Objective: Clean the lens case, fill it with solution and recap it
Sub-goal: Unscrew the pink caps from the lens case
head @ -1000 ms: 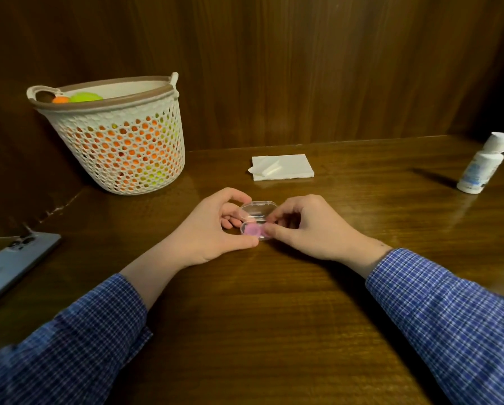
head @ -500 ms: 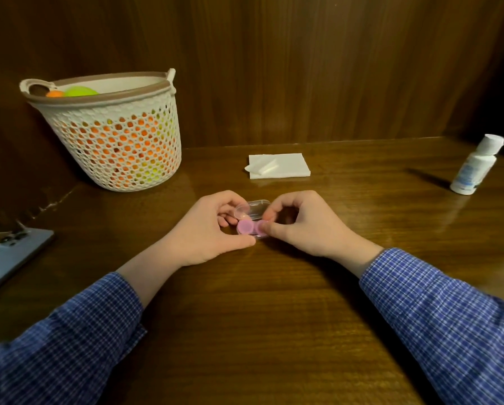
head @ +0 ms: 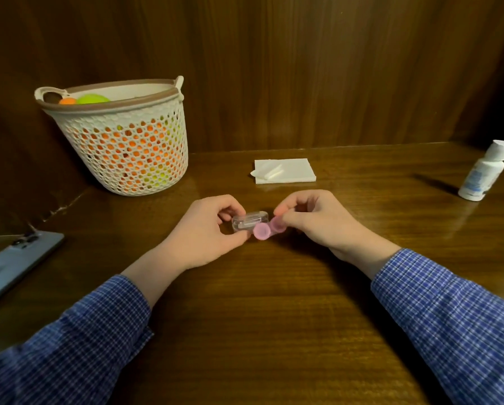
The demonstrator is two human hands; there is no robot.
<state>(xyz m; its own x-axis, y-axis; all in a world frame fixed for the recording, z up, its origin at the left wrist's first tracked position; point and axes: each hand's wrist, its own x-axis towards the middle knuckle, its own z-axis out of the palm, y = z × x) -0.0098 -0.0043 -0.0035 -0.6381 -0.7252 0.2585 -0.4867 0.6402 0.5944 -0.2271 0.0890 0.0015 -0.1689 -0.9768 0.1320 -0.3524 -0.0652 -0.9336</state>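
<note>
At table centre, left hand [head: 201, 232] pinches clear box [head: 249, 220]; right hand [head: 318, 220] grips half-hidden pink lens case [head: 266, 229].

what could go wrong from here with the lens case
1. The right hand only pinches one end of the pink lens case, which is partly out of the clear box the left hand holds; it might slip onto the table.
2. The solution bottle stands far to the right near the table edge; a hasty reach could tip it.
3. The tissues lie behind the hands, so a sleeve could drag them.
</note>
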